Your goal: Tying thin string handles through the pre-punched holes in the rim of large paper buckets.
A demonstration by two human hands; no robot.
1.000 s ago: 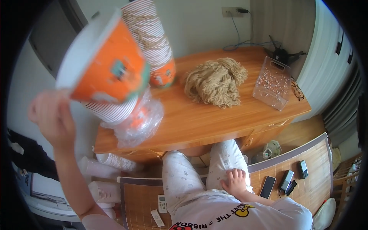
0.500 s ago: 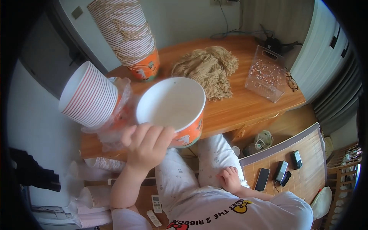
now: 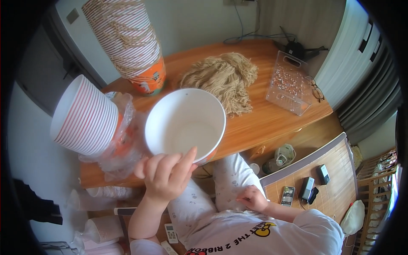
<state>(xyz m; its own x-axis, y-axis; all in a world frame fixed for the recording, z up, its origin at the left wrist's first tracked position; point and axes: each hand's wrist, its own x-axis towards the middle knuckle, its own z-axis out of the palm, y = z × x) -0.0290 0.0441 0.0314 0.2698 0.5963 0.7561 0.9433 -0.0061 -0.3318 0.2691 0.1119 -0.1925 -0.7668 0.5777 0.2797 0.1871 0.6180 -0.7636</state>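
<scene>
A large white-lined paper bucket [image 3: 182,123] with an orange printed outside tips its mouth toward me at the table's front edge. My left hand [image 3: 165,176] is at its near rim, fingers bent over the edge and the index finger stretched up across the opening; the thumb's grip is partly hidden. My right hand [image 3: 253,197] rests on my right thigh, its fingers drawn together; anything between them is too small to make out. A bundle of tan twisted cords [image 3: 221,80] lies behind the bucket. Inside, the bucket shows only its bare white bottom.
A tall stack of corded buckets [image 3: 127,42] stands at the back left. Nested buckets [image 3: 85,119] in clear plastic lean nearer. A clear tray [image 3: 289,83] holds small pale pieces beside glasses [image 3: 316,91]. A phone [image 3: 287,196] and small devices lie on the mat at right.
The bucket has tipped further toward me, showing its bottom. My left hand has shifted lower and its index finger has straightened. The right hand's fingers have drawn together, and the phone screen has lit.
</scene>
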